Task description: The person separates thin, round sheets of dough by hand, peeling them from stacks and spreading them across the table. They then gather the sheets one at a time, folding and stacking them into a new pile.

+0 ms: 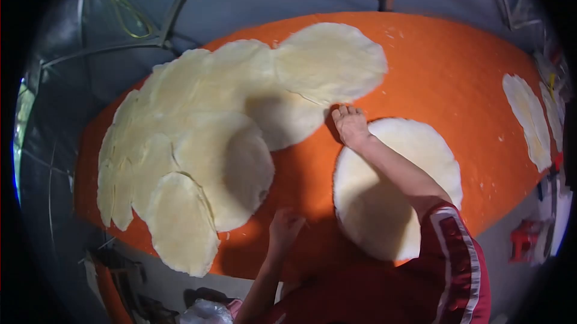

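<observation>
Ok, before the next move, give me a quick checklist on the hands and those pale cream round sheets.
1. Right hand clear of the uppermost pale cream round sheet: cannot tell; it is at the sheet's lower edge, contact unclear.
2. Left hand empty: cannot tell; fingers are blurred and shadowed.
3. Large pale cream round sheet on the right apart from the left-side group: ok, bare orange tabletop shows between.
4. That right-hand sheet unobstructed: not ok; the bare right forearm and red sleeve with white stripes hide part of it.
5. Left-side group of pale cream sheets lying separately: not ok, they overlap.
</observation>
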### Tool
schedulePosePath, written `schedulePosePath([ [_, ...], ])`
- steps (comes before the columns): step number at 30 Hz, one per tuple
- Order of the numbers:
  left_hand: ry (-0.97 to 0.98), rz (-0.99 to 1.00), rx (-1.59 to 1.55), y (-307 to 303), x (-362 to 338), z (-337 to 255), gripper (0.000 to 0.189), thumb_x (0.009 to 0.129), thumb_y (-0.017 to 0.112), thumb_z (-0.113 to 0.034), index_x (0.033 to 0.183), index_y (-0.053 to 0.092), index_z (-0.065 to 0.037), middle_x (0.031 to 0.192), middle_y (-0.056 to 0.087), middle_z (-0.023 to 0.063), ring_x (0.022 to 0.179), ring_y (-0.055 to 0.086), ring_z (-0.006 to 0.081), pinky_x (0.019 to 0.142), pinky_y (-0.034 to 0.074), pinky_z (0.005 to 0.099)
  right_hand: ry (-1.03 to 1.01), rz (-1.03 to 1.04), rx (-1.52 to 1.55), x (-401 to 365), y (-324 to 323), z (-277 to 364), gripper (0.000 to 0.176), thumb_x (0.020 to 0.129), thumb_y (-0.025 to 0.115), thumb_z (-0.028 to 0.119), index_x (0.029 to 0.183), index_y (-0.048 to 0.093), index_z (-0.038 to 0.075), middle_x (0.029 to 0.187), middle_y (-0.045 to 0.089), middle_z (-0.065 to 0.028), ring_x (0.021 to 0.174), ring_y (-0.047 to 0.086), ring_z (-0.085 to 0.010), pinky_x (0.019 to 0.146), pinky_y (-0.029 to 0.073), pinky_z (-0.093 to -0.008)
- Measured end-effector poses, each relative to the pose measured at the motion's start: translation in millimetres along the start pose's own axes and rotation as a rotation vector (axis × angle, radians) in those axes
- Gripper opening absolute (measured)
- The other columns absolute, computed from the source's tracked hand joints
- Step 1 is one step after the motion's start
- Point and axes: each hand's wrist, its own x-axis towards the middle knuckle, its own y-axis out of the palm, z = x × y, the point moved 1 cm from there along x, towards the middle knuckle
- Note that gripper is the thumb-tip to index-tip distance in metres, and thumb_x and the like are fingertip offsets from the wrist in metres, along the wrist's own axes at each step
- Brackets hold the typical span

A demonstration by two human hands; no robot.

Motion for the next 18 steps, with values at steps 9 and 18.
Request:
schedulePosePath([
  [9,-0.261,-0.205,-0.387,-60,-26,16,0.031,0.075,0.057,-0.002,0.102,0.044,0.003,0.088,0.055,0.0100,0.079,0.055,0.0156,0.069,0.047,0.0263,-0.139,0.407,0.023,119,12,-60,0.012,0.064,0.050,0.007,0.073,0.057,0.006,0.068,0.057,-0.0130,0.068,0.057,-0.0266,0.061,0.044,-0.0375],
  [18,0.169,0.141,-0.912,-40,52,-48,0.057,0.075,0.059,-0.012,0.120,0.026,-0.002,0.114,0.040,0.0132,0.103,0.046,0.0257,0.076,0.046,0.0361,-0.544,0.778,0.364,36,-136,113,0.022,0.066,0.054,0.007,0.086,0.052,0.000,0.066,0.057,-0.0153,0.063,0.057,-0.0279,0.058,0.046,-0.0343],
])
